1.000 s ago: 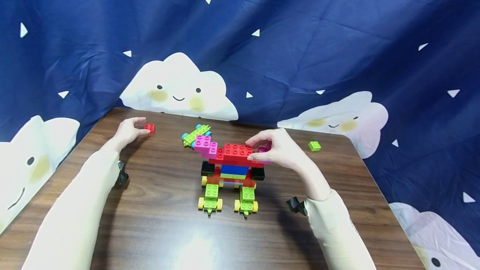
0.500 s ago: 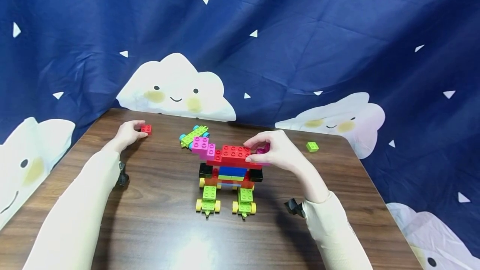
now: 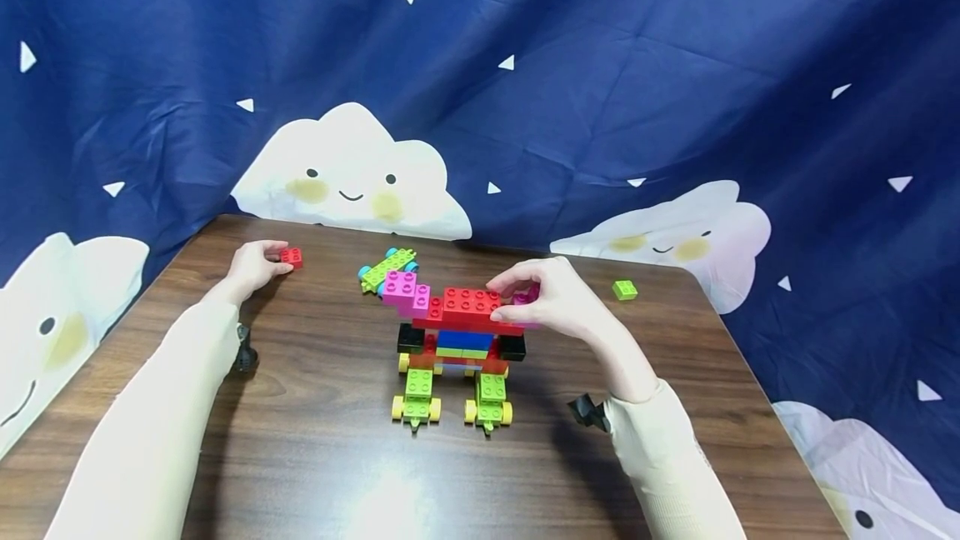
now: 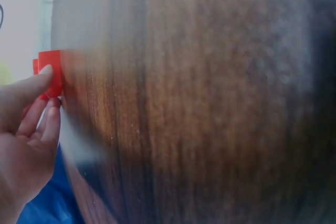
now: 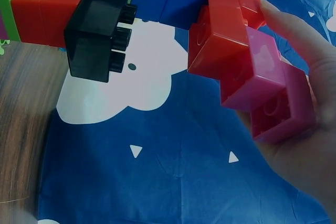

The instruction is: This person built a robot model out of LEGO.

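Observation:
My left hand (image 3: pixel 251 269) reaches to the table's far left and pinches a small red toy brick (image 3: pixel 291 257). In the left wrist view, the thumb presses one face of that red brick (image 4: pixel 51 72) and the fingertips lie against its edge. At mid-table stands a built brick model (image 3: pixel 465 340) with yellow wheels, green bases, black side bricks, a blue middle and a red top with pink ends. My right hand (image 3: pixel 558 294) grips its top at the right end, thumb and fingers around the red brick (image 3: pixel 472 304). Up close, the pink bricks (image 5: pixel 268 82) lie against the palm.
Behind the model is a green wheeled base (image 3: pixel 387 270) with blue wheels. A loose green brick (image 3: pixel 625 290) lies at the back right of the wooden table (image 3: pixel 322 440). A blue cloth (image 3: pixel 480 65) with white clouds hangs along the far edge.
The left fingers have come down onto the small red brick. The right hand keeps its grip on the model. The head view has shifted slightly.

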### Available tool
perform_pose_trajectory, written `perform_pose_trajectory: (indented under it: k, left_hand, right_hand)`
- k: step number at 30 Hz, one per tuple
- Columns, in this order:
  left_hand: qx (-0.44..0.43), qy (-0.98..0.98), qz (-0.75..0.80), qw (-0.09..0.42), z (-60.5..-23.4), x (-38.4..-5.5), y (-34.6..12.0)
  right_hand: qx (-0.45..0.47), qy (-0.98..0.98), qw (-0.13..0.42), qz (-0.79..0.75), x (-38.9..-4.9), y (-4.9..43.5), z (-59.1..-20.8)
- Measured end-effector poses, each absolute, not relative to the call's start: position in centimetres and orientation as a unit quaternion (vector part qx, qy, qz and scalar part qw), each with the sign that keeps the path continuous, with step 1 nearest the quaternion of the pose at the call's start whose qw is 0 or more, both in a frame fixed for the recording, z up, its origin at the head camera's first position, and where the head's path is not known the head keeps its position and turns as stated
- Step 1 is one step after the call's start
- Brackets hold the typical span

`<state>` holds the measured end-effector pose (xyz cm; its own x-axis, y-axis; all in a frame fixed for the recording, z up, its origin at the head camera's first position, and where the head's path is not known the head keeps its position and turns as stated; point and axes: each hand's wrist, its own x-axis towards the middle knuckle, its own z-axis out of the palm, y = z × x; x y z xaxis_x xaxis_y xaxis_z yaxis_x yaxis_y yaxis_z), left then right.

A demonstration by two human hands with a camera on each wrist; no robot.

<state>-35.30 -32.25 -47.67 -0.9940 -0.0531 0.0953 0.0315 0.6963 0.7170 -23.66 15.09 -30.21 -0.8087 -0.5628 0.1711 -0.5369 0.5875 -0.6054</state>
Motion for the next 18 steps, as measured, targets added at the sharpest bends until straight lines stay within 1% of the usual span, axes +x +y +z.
perform_pose_trajectory:
  k: [11,14,18]
  left_hand:
    - [0.002,-0.919,-0.39,0.058,-47.5,-35.1,-32.1]
    - [0.001,-0.918,-0.393,0.054,-47.1,-35.0,-31.8]
    - [-0.006,-0.916,-0.396,0.064,-46.2,-35.0,-31.2]
  right_hand:
    - [-0.31,0.89,0.017,-0.334,-23.7,15.1,-30.2]
    - [-0.312,0.89,0.016,-0.333,-23.7,15.1,-30.2]
    - [-0.313,0.889,0.016,-0.332,-23.7,15.2,-30.2]
